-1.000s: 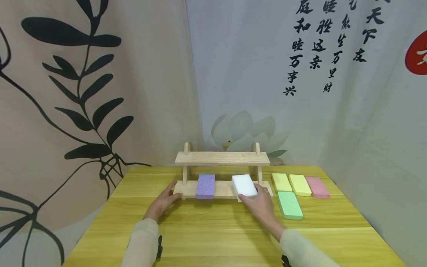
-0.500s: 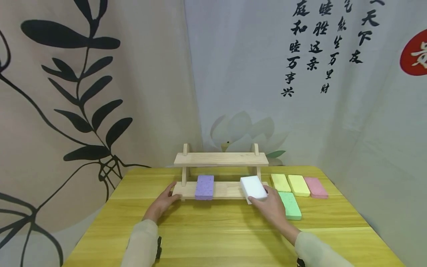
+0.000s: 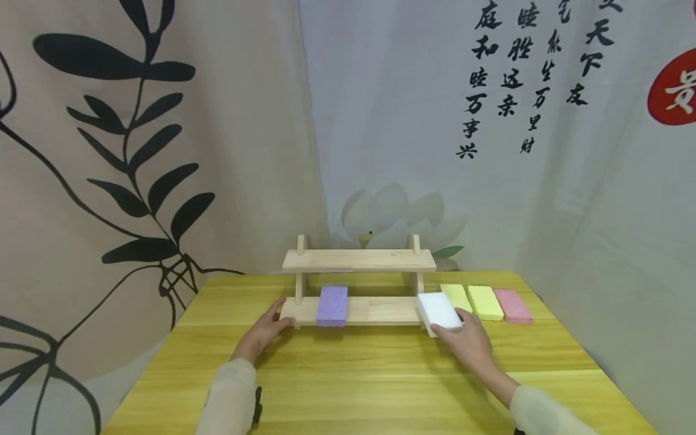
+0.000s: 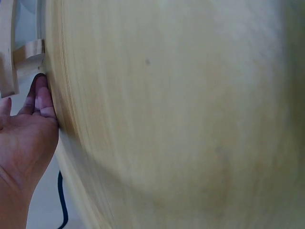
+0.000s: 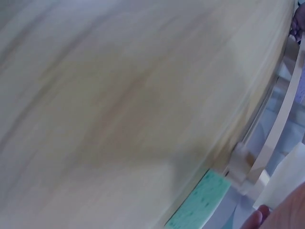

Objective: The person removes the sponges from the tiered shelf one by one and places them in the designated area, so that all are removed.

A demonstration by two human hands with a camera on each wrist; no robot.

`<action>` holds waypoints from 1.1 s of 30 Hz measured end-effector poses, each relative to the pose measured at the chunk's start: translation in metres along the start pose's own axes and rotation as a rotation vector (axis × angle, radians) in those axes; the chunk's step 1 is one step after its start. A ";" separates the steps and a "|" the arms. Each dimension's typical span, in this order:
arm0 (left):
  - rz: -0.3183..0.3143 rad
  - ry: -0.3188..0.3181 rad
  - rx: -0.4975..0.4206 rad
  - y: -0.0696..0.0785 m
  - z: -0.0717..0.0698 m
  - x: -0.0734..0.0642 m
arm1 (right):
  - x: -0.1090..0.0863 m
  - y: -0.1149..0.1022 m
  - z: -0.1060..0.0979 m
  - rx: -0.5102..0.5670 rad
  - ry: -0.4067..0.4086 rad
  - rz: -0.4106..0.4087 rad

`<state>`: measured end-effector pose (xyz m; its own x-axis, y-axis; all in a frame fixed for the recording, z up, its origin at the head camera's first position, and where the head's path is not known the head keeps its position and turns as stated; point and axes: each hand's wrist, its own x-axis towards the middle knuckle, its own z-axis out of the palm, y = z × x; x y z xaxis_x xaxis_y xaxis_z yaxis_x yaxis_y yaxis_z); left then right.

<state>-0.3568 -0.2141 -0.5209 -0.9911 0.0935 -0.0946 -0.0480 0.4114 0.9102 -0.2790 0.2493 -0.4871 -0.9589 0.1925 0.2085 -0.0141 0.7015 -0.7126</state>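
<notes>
My right hand [image 3: 470, 341] pinches a white sponge [image 3: 439, 313] at the right end of the lower shelf, thumb along its near edge. In the right wrist view the white sponge [image 5: 286, 176] shows only partly, at the edge. My left hand [image 3: 263, 332] holds the left end of the light wooden two-tier rack [image 3: 383, 309], with thumb in front and fingers behind. A purple sponge [image 3: 332, 307] leans on the lower shelf, left of its middle. The green sponge [image 5: 200, 202] lies on the table beside the rack, hidden by my right hand in the head view.
Two yellow sponges, the nearer one being a yellow sponge [image 3: 486, 303], and a pink sponge [image 3: 513, 306] lie right of the rack. The rack's upper shelf [image 3: 359, 261] stands above the lower one. A printed curtain [image 3: 261, 121] hangs behind the wooden table [image 3: 348, 386].
My right hand has carried the white sponge rightward from over the lower shelf to its right end, covering the green sponge in the head view. My left hand has stayed on the rack.
</notes>
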 end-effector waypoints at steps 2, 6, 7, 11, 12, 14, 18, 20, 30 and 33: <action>-0.004 0.002 -0.002 0.001 0.000 -0.001 | 0.000 0.005 -0.005 -0.003 0.000 0.006; -0.003 0.005 0.006 0.000 0.001 0.000 | 0.002 0.013 -0.015 -0.001 0.004 0.014; -0.003 0.006 0.003 -0.001 0.001 0.000 | 0.002 0.015 -0.017 -0.002 0.004 0.018; 0.006 0.000 0.006 -0.002 0.001 0.001 | 0.004 0.024 -0.026 -0.006 0.008 0.027; 0.011 -0.003 0.006 -0.002 0.001 0.000 | 0.005 0.027 -0.028 -0.008 0.011 0.028; 0.011 -0.005 0.000 -0.001 0.001 -0.001 | 0.006 0.032 -0.032 -0.009 0.020 0.031; 0.008 -0.006 0.006 0.001 0.001 -0.002 | 0.006 0.042 -0.040 -0.014 0.026 0.044; 0.003 -0.004 0.010 0.001 0.001 -0.002 | 0.005 0.048 -0.044 -0.019 0.024 0.053; 0.004 0.002 0.023 0.000 0.002 -0.001 | 0.006 0.075 -0.068 -0.033 0.049 0.060; 0.002 0.004 0.038 -0.001 0.003 -0.001 | 0.005 0.083 -0.072 -0.045 0.065 0.051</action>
<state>-0.3555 -0.2121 -0.5232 -0.9916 0.0910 -0.0916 -0.0418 0.4452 0.8944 -0.2648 0.3583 -0.4968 -0.9376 0.2716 0.2172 0.0480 0.7196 -0.6928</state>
